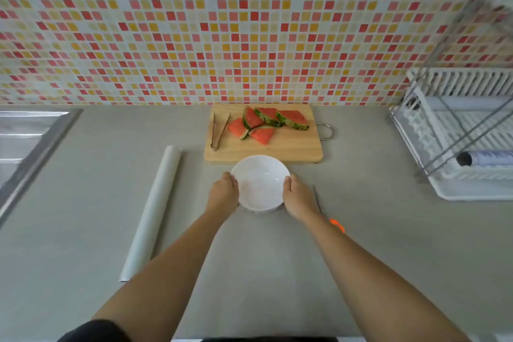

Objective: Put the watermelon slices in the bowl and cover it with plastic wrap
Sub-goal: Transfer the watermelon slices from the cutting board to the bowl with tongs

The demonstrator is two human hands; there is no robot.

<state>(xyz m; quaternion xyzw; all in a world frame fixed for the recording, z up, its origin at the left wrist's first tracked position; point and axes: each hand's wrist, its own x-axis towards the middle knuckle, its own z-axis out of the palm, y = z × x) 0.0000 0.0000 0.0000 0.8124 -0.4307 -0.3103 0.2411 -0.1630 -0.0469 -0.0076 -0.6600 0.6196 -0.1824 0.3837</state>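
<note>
I see the bowl gripped from both sides: left hand curled on one rim, right hand on the other. Watermelon slices lie on the board just beyond the hands. Wrap roll sits left of them, scissors right.

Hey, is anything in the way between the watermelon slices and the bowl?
Nothing visible. The empty bowl is just in front of the cutting board, open on top; the left hand and right hand hold its sides, and the tongs lie left of the watermelon slices.
</note>
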